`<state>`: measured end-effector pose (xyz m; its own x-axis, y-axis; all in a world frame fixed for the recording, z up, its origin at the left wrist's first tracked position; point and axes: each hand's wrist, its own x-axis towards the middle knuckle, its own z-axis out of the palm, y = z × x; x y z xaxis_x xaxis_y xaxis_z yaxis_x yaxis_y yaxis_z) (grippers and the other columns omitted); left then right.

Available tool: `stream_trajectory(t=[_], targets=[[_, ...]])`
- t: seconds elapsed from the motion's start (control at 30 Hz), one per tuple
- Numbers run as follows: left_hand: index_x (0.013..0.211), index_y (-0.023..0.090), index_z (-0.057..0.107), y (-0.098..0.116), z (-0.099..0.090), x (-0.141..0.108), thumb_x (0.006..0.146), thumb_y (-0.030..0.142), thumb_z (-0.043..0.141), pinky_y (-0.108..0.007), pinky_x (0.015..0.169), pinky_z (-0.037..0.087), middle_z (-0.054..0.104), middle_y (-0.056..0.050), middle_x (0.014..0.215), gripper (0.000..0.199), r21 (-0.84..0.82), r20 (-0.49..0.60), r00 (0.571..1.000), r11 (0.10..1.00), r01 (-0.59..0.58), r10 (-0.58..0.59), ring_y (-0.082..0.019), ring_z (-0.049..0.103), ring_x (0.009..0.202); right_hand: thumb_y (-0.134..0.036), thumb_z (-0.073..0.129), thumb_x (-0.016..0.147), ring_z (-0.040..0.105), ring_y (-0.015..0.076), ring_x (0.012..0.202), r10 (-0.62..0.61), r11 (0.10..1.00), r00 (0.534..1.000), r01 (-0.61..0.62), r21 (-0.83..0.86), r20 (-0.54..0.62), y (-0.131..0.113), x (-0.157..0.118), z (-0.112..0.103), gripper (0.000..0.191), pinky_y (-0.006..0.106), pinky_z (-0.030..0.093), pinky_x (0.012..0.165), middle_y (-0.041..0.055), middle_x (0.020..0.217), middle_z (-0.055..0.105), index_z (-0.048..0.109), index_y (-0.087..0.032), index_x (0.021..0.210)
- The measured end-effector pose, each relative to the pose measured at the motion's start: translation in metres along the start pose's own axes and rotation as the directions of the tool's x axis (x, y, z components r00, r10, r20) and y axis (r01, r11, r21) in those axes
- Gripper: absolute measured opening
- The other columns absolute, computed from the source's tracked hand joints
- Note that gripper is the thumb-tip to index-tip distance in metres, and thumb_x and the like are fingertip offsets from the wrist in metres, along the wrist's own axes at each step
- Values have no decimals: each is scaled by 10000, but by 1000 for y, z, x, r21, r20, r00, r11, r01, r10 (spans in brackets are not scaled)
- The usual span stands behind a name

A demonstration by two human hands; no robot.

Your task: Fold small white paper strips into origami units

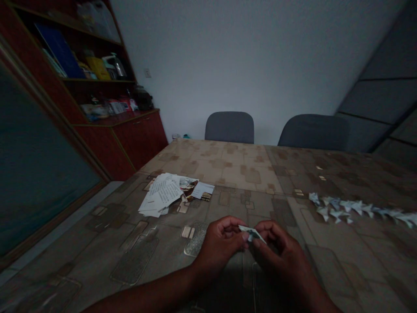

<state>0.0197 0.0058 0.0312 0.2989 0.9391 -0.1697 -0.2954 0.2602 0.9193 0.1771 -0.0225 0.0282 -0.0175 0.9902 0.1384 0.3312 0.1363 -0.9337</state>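
A small folded piece of printed paper (pixel 251 232) is held up between my two hands, just above the table near its front. My left hand (pixel 221 239) pinches its left side between thumb and fingers. On the other side, my right hand (pixel 280 248) has thumb and fingers closed on the paper's right part. Its face is pale with a dark patch, partly covered by my thumbs. To the left lies a loose pile of paper pieces (pixel 163 193), some with printed text. Several folded paper pieces (pixel 356 206) with pointed corners stand in rows at the right.
The table (pixel 208 163) has a patterned brown cover. Two grey chairs (pixel 229 127) stand at its far side against the wall. A dark red cabinet (pixel 140 139) with filled shelves is at the left.
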Motion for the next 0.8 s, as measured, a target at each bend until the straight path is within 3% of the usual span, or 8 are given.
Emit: stream_trajectory(t=[0.13, 0.27, 0.43, 0.57, 0.67, 0.8], targets=[[821, 127, 648, -1, 1, -1, 595, 334, 844, -239, 625, 469, 662, -21, 692, 364, -21, 8, 1000, 1000, -22, 22, -118, 606, 610, -302, 604, 793, 592, 170, 621, -81, 990, 994, 71, -120, -74, -1, -2, -1, 84, 264, 451, 574, -4, 658, 617, 573, -224, 782], [875, 139, 630, 2, 1, -2, 597, 316, 838, -238, 610, 474, 646, 3, 663, 390, -11, -23, 999, 999, -30, 30, -122, 617, 590, -287, 589, 799, 587, 167, 601, -156, 973, 985, 141, -185, -75, -4, -4, -3, 83, 252, 451, 558, -10, 645, 616, 591, -231, 736], [885, 131, 624, 6, 0, -5, 635, 331, 823, -243, 626, 489, 686, -35, 745, 377, -6, -6, 999, 999, -33, 33, -123, 631, 609, -280, 580, 822, 599, 165, 609, -154, 966, 984, 132, -224, -84, -3, -4, -4, 85, 242, 455, 570, -12, 667, 636, 604, -236, 754], [892, 123, 629, 7, 0, -6, 695, 388, 782, -251, 637, 491, 674, -31, 695, 364, 4, 11, 998, 998, -68, 68, -131, 638, 617, -262, 572, 827, 614, 168, 628, -167, 960, 984, 147, -238, -67, -3, -3, -4, 71, 246, 458, 585, -8, 691, 652, 613, -234, 778], [872, 126, 626, 7, 1, -5, 652, 369, 810, -255, 629, 494, 676, -38, 727, 376, 5, -9, 999, 999, -53, 53, -136, 641, 619, -251, 578, 808, 612, 172, 619, -179, 956, 982, 161, -245, -53, -5, -4, -6, 57, 256, 452, 584, -7, 686, 650, 612, -230, 767], [857, 132, 621, 6, 2, -3, 645, 301, 798, -243, 591, 479, 668, -26, 713, 324, 25, -46, 998, 998, -52, 54, -125, 624, 578, -273, 516, 846, 611, 177, 658, -124, 985, 992, 118, -129, -35, -7, -4, -10, 93, 261, 451, 592, -2, 725, 645, 599, -233, 834]])
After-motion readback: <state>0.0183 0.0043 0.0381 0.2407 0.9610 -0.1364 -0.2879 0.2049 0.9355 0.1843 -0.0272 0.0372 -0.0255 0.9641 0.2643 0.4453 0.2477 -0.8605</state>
